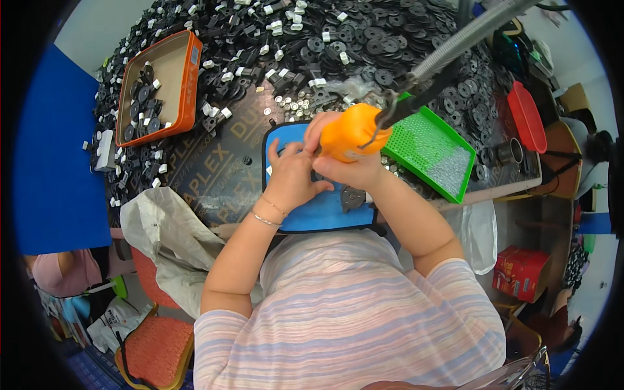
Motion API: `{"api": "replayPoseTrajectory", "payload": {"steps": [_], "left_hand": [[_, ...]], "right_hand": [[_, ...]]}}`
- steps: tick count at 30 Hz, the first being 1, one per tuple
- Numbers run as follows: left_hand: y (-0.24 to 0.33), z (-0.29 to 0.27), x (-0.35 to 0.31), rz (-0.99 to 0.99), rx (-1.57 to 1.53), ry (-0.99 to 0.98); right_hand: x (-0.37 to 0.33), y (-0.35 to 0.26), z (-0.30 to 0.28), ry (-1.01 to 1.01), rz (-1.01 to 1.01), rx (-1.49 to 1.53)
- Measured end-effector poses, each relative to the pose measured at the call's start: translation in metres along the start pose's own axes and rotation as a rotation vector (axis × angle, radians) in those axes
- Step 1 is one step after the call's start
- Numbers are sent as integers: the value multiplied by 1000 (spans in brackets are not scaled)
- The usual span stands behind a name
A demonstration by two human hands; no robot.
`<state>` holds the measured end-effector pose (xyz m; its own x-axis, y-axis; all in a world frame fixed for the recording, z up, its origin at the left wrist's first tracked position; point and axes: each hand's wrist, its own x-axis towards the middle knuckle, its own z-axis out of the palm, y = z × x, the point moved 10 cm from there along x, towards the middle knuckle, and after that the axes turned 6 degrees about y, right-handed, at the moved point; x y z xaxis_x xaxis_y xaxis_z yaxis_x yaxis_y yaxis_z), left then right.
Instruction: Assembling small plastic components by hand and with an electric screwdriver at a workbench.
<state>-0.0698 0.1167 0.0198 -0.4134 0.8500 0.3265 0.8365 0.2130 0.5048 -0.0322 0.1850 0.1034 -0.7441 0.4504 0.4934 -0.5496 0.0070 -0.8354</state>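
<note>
My right hand (354, 170) is wrapped round an orange electric screwdriver (354, 133), which hangs from a coiled spring and points down at the blue mat (312, 218). Close beside it, my left hand (292, 174) arches over the mat, thumb and fingers around a dark plastic part (318, 176) under the tool. Most of that part and the tool's tip are hidden by my hands. Right of my left thumb, another black plastic piece (353, 199) with a white end lies on the mat, below my right wrist.
A green tray (426, 180) of small shiny pieces stands right of the mat. At the left is an orange tray (195, 65) with black parts. Heaped black discs (383, 45) and black-and-white parts cover the table's far side. A metal cup (510, 151) and red tray (526, 117) sit far right.
</note>
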Motion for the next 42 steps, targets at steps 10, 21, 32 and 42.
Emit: {"api": "replayPoseTrajectory", "payload": {"steps": [10, 21, 32, 42], "left_hand": [[0, 1, -5, -60, 18, -81], [2, 8, -10, -42, 89, -49], [0, 8, -11, -64, 94, -18], [1, 7, -13, -44, 61, 21]], "right_hand": [[4, -82, -109, 271, -229, 142], [-10, -60, -198, 609, -192, -179], [0, -44, -195, 574, -147, -188], [-2, -45, -200, 646, -182, -221]]}}
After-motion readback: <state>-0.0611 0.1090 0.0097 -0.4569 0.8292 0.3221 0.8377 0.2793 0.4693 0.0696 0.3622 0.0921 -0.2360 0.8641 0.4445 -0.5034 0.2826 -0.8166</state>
